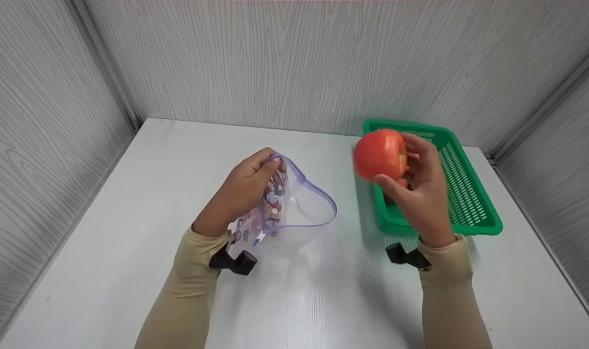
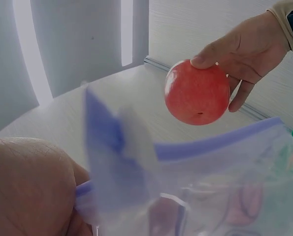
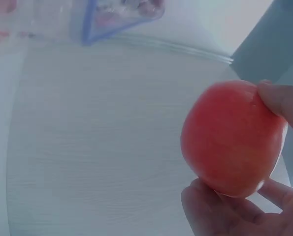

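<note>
In the head view my left hand (image 1: 248,182) pinches the rim of a clear zip bag (image 1: 314,203) with a purple zip edge and a printed side. The bag's mouth gapes toward the right. My right hand (image 1: 423,189) grips a shiny red apple (image 1: 379,155), thumb below and fingers behind, raised over the left side of a green basket (image 1: 476,194). From the left wrist, the apple (image 2: 197,93) appears beyond the bag's purple edge (image 2: 220,142). Thumb and fingers hold opposite sides of the apple (image 3: 232,140) in the right wrist view.
Something red (image 1: 402,183) shows in the basket, partly hidden behind my right hand. The white table (image 1: 130,232) carries the basket at its right, near the back wall (image 1: 275,63). Grey wood-grain panels also rise on the left and right.
</note>
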Tool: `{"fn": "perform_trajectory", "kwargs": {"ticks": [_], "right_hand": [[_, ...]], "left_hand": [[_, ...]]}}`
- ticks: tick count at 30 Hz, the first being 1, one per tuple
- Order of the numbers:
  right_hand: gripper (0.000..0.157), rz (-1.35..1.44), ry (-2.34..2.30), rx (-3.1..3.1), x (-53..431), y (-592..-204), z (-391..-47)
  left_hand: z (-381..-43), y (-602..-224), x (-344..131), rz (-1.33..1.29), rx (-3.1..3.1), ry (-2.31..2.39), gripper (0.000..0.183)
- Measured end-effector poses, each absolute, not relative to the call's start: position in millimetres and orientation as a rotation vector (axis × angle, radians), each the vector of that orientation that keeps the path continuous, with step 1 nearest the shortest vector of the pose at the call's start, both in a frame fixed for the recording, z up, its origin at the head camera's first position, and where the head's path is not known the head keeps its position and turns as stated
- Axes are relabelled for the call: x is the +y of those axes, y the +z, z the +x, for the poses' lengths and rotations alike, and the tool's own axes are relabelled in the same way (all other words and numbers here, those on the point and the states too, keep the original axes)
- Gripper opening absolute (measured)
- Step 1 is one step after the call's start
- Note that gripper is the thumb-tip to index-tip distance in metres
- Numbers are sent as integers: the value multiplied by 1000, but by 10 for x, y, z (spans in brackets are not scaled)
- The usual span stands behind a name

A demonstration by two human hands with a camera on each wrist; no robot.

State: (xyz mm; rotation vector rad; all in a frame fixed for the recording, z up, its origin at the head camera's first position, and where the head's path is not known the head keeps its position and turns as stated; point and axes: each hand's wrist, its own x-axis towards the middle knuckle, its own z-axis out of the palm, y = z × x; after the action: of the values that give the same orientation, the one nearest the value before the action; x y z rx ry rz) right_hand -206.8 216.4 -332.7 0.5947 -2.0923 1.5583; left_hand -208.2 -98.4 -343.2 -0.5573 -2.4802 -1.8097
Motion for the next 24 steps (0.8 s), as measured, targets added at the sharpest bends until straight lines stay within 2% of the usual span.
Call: {"fn": "perform_trajectory", "kwargs": {"ticks": [6,24], "right_hand": [[71,692,1459,-2035,2070,-3344,-1958],[76,660,1241,-2058,1998,-3367,-1730]], "left_hand": [[-2079,-3439,-958,-553,-2454,-1811,22],[-2076,-3477,-930,-593,-2407,-1836,23]]}}
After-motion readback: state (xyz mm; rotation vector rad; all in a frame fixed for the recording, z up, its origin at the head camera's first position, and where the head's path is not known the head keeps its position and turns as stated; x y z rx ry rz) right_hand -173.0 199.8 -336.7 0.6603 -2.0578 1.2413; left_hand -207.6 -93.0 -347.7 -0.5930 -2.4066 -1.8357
